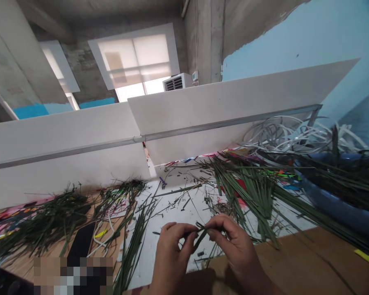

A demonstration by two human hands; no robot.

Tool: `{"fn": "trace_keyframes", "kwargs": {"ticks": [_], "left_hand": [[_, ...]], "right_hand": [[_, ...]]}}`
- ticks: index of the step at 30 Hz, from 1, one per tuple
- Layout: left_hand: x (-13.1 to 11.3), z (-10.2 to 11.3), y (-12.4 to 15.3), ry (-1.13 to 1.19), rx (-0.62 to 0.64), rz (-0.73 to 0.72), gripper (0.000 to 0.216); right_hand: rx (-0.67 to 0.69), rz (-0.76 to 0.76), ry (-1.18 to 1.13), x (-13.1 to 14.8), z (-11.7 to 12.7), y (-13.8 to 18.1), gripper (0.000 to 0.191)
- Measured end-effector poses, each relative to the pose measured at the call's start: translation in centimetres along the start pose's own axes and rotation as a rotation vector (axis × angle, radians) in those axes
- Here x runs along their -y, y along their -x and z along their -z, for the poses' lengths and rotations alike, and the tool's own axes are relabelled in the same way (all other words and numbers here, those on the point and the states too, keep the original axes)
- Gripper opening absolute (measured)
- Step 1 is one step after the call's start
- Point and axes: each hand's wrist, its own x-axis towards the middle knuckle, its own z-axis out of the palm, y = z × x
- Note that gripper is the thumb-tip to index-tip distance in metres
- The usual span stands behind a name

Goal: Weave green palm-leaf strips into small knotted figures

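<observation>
Fingers (185, 229) pinching from both sides — left hand (171, 248) and right hand (235, 243) grip a green leaf strip (199, 241) at six o'clock, likely steadying its crossing — loose leaves (260, 196) fan handily at its two o'clock.

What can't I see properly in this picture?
All in the head view:
- Leaf strip: its fine folds are too small, and the left hand and right hand cover its ends.
- Blue tub: cut off by the right edge.
- Black slab: lower end hidden by blurry squares.
</observation>
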Motion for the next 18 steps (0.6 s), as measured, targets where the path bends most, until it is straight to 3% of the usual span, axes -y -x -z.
{"fn": "trace_keyframes", "kwargs": {"ticks": [6,11,18], "left_hand": [[0.46,-0.01,-0.32,-0.147,-0.126,-0.075,0.013],[0.61,-0.38,-0.23,-0.146,-0.153,-0.033,0.018],[1.08,-0.28,-0.22,-0.130,-0.163,0.009,0.016]], "right_hand": [[0.006,-0.175,-0.178,-0.25,-0.22,-0.13,0.019],[0.009,-0.326,-0.337,-0.02,-0.44,-0.48,0.030],[-0.080,-0.378,-0.419,-0.76,-0.54,-0.66,0.030]]}}
